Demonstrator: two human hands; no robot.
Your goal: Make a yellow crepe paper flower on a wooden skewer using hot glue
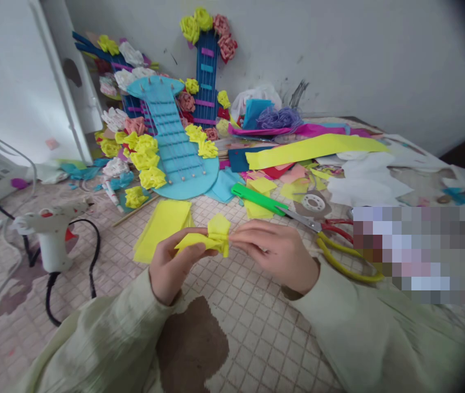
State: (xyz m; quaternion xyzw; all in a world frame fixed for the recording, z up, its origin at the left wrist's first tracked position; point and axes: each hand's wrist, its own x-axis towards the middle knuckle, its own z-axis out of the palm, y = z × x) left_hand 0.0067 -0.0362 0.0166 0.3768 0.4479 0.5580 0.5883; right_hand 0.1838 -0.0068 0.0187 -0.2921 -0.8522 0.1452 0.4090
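Note:
A folded piece of yellow crepe paper (218, 226) is held over the middle of the table. My left hand (175, 259) is closed on it, thumb on top and fingers beneath. From the other side, the fingertips of my right hand (275, 251) pinch the paper's right edge. Just behind my left hand lies a stack of yellow paper squares (161, 221). A green box cutter (259, 199) rests beyond my right hand, close to scissors (339, 245) with red and yellow handles.
On the left stands a white hot glue gun (50, 237) with black cables. Blue guitar-shaped crafts (167, 142) with paper roses lean at the back. A long yellow paper strip (318, 150), a tape roll (313, 203) and paper scraps lie to the right. One patch is blurred.

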